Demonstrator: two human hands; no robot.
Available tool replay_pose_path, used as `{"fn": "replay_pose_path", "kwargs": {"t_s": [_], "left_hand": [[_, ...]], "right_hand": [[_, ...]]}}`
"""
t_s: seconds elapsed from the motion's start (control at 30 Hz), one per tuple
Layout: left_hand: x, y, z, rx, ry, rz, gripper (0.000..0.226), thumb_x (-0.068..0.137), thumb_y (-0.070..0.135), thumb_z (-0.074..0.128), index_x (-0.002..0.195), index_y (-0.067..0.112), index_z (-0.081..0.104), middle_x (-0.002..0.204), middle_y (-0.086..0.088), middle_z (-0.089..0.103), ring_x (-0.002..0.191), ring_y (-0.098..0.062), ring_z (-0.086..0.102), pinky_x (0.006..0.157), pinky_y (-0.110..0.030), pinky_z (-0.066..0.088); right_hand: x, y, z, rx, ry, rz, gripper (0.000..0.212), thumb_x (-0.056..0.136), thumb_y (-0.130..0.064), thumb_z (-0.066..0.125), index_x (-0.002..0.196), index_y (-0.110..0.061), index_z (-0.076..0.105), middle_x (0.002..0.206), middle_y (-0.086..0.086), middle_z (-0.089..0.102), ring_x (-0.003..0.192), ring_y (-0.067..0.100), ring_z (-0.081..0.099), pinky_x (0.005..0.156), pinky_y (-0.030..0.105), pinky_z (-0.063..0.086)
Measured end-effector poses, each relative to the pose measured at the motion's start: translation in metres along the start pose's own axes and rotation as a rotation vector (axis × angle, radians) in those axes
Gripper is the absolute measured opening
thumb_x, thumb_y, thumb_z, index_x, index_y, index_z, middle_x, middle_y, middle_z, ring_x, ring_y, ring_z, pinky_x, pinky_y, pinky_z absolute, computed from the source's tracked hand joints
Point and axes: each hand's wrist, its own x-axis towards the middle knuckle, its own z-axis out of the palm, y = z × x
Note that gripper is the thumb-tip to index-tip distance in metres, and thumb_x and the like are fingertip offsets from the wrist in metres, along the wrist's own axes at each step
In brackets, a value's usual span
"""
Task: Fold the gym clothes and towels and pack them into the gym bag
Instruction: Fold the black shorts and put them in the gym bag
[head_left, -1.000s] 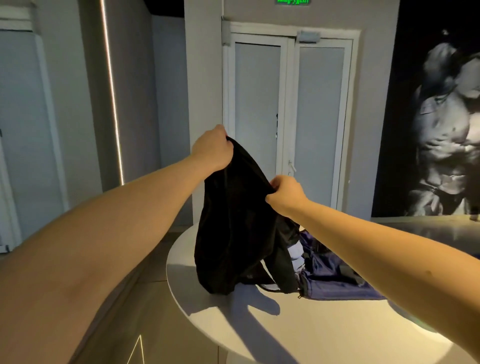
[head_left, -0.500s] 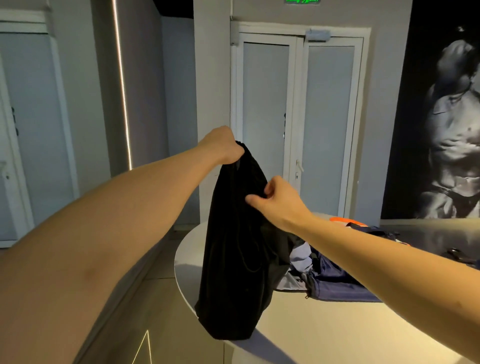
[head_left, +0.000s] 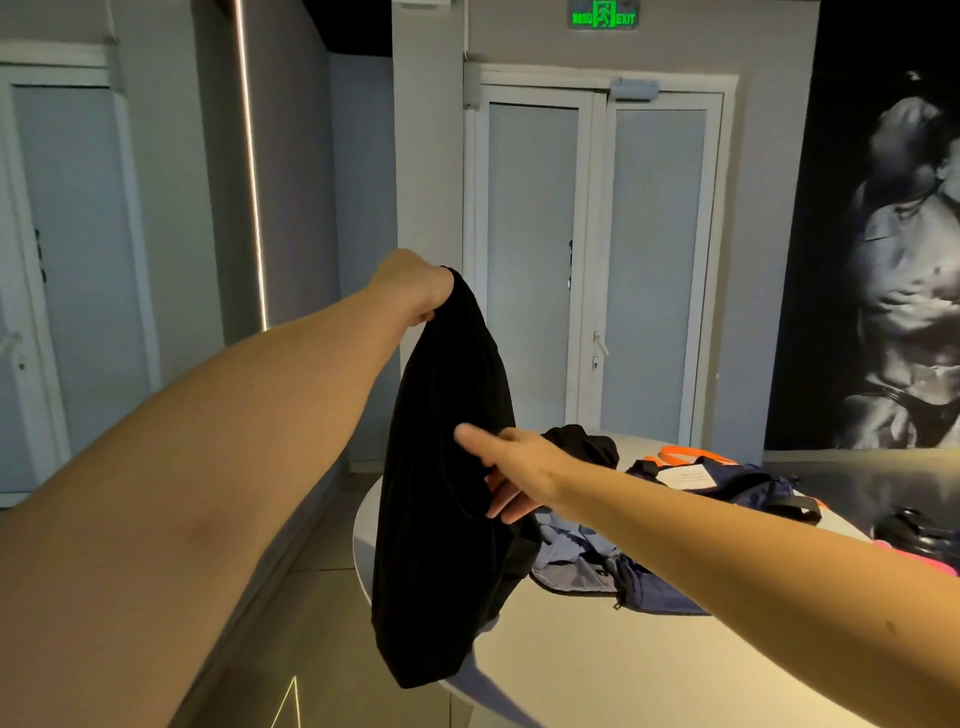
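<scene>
My left hand (head_left: 413, 286) is raised and shut on the top edge of a black garment (head_left: 441, 493), which hangs straight down past the white table's (head_left: 597, 675) left rim. My right hand (head_left: 511, 470) is lower, fingers spread and open, touching the garment's right side about halfway down without gripping it. Behind my right forearm lies a navy gym bag (head_left: 727, 480) with orange handles and a white tag. A blue-grey piece of clothing (head_left: 576, 556) is crumpled on the table beside the hanging garment.
Another dark garment (head_left: 587, 444) is bunched at the table's far side. A black object and something pink (head_left: 919, 543) sit at the right edge. White double doors (head_left: 602, 260) stand behind the table, and the floor drops away to the left.
My right hand let go of the garment's upper edge, slid down and opened against its side. The black garment now hangs longer from my left hand alone.
</scene>
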Motion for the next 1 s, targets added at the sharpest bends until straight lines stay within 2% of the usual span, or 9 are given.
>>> {"fn": "replay_pose_path", "kwargs": {"t_s": [0.07, 0.17, 0.3, 0.4, 0.57, 0.7, 0.8, 0.87, 1.0], "left_hand": [[-0.003, 0.002, 0.001, -0.099, 0.013, -0.015, 0.027, 0.087, -0.003, 0.061, 0.066, 0.011, 0.050, 0.066, -0.007, 0.051, 0.059, -0.017, 0.051, 0.031, -0.014, 0.034], [-0.003, 0.002, -0.005, -0.077, 0.028, 0.008, 0.026, 0.084, -0.003, 0.063, 0.066, 0.011, 0.050, 0.066, -0.008, 0.053, 0.064, -0.019, 0.057, 0.042, -0.020, 0.043], [0.002, -0.012, -0.044, 0.147, 0.086, 0.065, 0.016, 0.081, 0.002, 0.065, 0.070, 0.007, 0.054, 0.077, -0.014, 0.060, 0.072, -0.026, 0.062, 0.060, -0.031, 0.050], [0.003, -0.028, -0.073, 0.367, 0.068, 0.036, 0.020, 0.088, 0.017, 0.065, 0.080, -0.001, 0.060, 0.073, -0.016, 0.059, 0.062, -0.026, 0.056, 0.056, -0.029, 0.046], [-0.006, -0.045, -0.077, 0.918, -0.181, 0.007, 0.031, 0.096, 0.030, 0.064, 0.095, -0.001, 0.069, 0.079, -0.012, 0.060, 0.062, -0.023, 0.055, 0.063, -0.032, 0.048], [-0.009, -0.065, -0.064, 1.109, -0.314, 0.145, 0.020, 0.094, 0.021, 0.061, 0.094, 0.004, 0.070, 0.083, -0.010, 0.066, 0.067, -0.022, 0.061, 0.063, -0.031, 0.050], [-0.017, -0.078, -0.053, 0.932, -0.419, 0.334, 0.001, 0.094, 0.016, 0.060, 0.094, 0.016, 0.061, 0.088, -0.001, 0.061, 0.081, -0.020, 0.060, 0.070, -0.031, 0.048], [-0.020, -0.082, -0.047, 0.695, -0.439, 0.407, 0.004, 0.093, 0.015, 0.061, 0.090, 0.018, 0.061, 0.087, 0.000, 0.061, 0.083, -0.019, 0.060, 0.070, -0.029, 0.047], [-0.026, -0.080, -0.045, 0.290, -0.586, 0.227, 0.024, 0.091, 0.031, 0.071, 0.113, 0.021, 0.066, 0.105, -0.002, 0.070, 0.097, -0.017, 0.069, 0.081, -0.030, 0.058]], "right_hand": [[0.001, 0.001, 0.013, -0.144, -0.024, -0.035, 0.046, 0.094, -0.042, 0.067, 0.124, -0.012, 0.049, 0.105, 0.010, 0.067, 0.072, 0.020, 0.073, 0.063, 0.029, 0.061], [0.005, 0.007, 0.018, -0.225, -0.028, 0.042, 0.028, 0.095, -0.004, 0.059, 0.122, -0.003, 0.051, 0.091, 0.015, 0.072, 0.071, 0.024, 0.074, 0.058, 0.026, 0.059], [0.004, -0.015, -0.026, -0.169, 0.065, 0.227, 0.025, 0.098, -0.006, 0.049, 0.121, 0.005, 0.050, 0.092, 0.021, 0.075, 0.073, 0.032, 0.076, 0.067, 0.037, 0.063], [0.011, -0.044, -0.087, 0.017, 0.231, 0.199, 0.021, 0.100, -0.004, 0.042, 0.113, 0.009, 0.053, 0.095, 0.027, 0.073, 0.081, 0.038, 0.075, 0.080, 0.047, 0.062], [0.017, -0.094, -0.128, 0.509, 0.254, 0.070, 0.025, 0.097, -0.004, 0.044, 0.118, 0.006, 0.054, 0.098, 0.017, 0.066, 0.086, 0.031, 0.071, 0.083, 0.051, 0.060], [0.016, -0.115, -0.125, 0.536, 0.204, 0.023, 0.038, 0.088, -0.014, 0.055, 0.124, -0.001, 0.059, 0.111, 0.014, 0.059, 0.102, 0.027, 0.064, 0.094, 0.048, 0.054], [0.019, -0.117, -0.122, 0.463, 0.232, 0.017, 0.034, 0.090, -0.020, 0.056, 0.122, -0.006, 0.059, 0.122, 0.013, 0.066, 0.113, 0.032, 0.064, 0.099, 0.046, 0.052], [0.021, -0.114, -0.125, 0.419, 0.273, 0.033, 0.034, 0.091, -0.023, 0.059, 0.122, -0.009, 0.060, 0.120, 0.013, 0.068, 0.111, 0.032, 0.065, 0.099, 0.046, 0.052], [0.021, -0.102, -0.138, 0.336, 0.401, 0.052, 0.029, 0.095, -0.028, 0.062, 0.118, -0.010, 0.061, 0.115, 0.010, 0.070, 0.104, 0.026, 0.067, 0.086, 0.037, 0.057]]}}
